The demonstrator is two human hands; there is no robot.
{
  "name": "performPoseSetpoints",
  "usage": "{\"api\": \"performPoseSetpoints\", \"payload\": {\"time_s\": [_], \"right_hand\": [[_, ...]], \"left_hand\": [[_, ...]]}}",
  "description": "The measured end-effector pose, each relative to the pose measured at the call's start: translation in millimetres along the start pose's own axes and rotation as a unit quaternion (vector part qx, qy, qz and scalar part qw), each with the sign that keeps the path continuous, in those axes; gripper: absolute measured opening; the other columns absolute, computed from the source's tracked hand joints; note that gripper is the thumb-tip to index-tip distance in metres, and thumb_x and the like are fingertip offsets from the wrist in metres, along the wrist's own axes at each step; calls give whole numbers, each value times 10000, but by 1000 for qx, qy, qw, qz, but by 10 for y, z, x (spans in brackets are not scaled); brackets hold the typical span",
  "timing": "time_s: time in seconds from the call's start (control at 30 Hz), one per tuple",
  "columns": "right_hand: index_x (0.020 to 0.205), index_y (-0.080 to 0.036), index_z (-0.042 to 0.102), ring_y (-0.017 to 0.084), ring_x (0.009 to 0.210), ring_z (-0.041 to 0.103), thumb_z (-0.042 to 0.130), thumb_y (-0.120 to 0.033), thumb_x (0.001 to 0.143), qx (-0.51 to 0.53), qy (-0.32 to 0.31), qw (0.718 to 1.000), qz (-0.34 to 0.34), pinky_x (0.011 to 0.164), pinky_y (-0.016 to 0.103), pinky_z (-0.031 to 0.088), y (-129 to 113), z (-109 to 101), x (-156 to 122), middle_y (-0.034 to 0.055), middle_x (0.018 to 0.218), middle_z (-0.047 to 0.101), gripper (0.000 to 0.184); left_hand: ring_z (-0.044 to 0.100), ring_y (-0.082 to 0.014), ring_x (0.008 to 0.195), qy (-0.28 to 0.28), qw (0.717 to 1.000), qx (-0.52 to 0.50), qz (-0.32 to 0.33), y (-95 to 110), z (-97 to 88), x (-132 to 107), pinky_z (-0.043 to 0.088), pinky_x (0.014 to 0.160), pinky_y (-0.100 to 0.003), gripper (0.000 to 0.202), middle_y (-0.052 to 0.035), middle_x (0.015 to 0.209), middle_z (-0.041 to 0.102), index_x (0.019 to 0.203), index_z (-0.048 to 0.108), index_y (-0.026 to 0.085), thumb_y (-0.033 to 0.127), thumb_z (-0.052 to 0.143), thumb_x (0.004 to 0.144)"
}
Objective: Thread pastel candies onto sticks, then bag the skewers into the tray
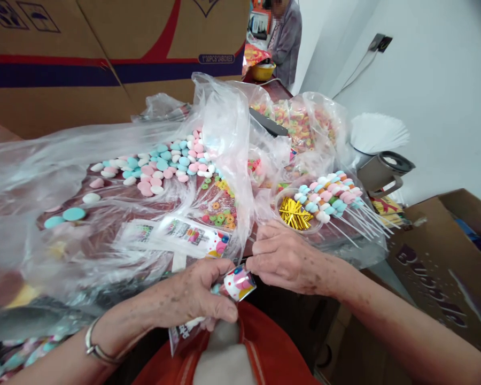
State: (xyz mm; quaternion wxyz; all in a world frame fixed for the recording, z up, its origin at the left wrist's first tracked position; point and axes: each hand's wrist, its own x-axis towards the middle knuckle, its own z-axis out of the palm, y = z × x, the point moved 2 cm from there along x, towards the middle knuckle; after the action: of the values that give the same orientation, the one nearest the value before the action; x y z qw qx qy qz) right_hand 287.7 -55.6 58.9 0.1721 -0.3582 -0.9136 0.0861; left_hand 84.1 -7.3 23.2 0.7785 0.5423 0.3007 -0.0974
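My left hand (200, 294), with a bracelet at the wrist, is wrapped round a printed clear candy bag (239, 283) near my lap. Pink and blue candy shows inside the bag. My right hand (284, 259) is pinched close at the bag's open end; whatever its fingertips hold is hidden. Just beyond the right hand, gold twist ties (295, 214) lie in a shallow clear dish. Beside them is a pile of candy skewers (331, 195) on white sticks. Flat printed bags (188, 235) rest on the table in front of my left hand.
Loose pink, blue and white candies (164, 160) spread over clear plastic sheeting. Ring-shaped gummies (220, 214) and a big bag of gummies (296, 125) lie behind. A grey mug (385, 171) stands at right, above an open carton (444, 267). A large cardboard box (116, 96) blocks the back left; a person (286, 43) stands farther off.
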Motion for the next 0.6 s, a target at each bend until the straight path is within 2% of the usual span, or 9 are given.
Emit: {"api": "performPoseSetpoints", "payload": {"time_s": [0.1,0.17,0.23,0.33,0.43,0.6], "right_hand": [[803,-191,628,181,771,439,527,-233,957,-6,2,1000,1,748,343,319,8,100,28,11,736,572,189],[847,-182,638,184,770,459,500,-247,975,-6,23,1000,9,742,340,346,31,83,48,24,757,587,199],[955,-163,641,194,808,503,486,-268,987,0,55,998,33,772,343,392,60,15,61,53,836,627,190],[1193,-117,564,242,989,567,482,-297,990,1,121,988,100,887,393,450,96,-84,65,133,1070,662,283],[1351,-86,447,278,1184,552,421,-276,1009,20,167,974,153,996,457,453,91,-59,77,199,1283,613,391],[1380,-102,447,262,1237,565,357,-260,1026,111,128,978,124,1042,454,462,0,134,173,192,1302,625,398]], "left_hand": [[488,-82,472,5,1000,9,7,2,41,60,347,441,-181,439,76,559,570,948,547,176,409,819,693],[477,-80,454,9,1000,-4,20,26,59,70,334,430,-173,452,74,529,573,967,548,177,411,821,693],[494,-78,458,27,998,-31,45,64,67,59,335,429,-164,413,52,555,603,958,553,181,459,776,751],[525,-83,441,82,992,-73,68,102,69,35,360,411,-173,443,-2,626,649,864,577,171,613,563,884],[531,-96,404,147,983,-84,69,102,82,38,347,362,-177,528,-26,608,660,753,574,167,671,492,888],[578,-124,414,247,966,-35,73,93,124,24,324,345,-168,469,-35,603,685,755,571,181,633,528,870]]}}
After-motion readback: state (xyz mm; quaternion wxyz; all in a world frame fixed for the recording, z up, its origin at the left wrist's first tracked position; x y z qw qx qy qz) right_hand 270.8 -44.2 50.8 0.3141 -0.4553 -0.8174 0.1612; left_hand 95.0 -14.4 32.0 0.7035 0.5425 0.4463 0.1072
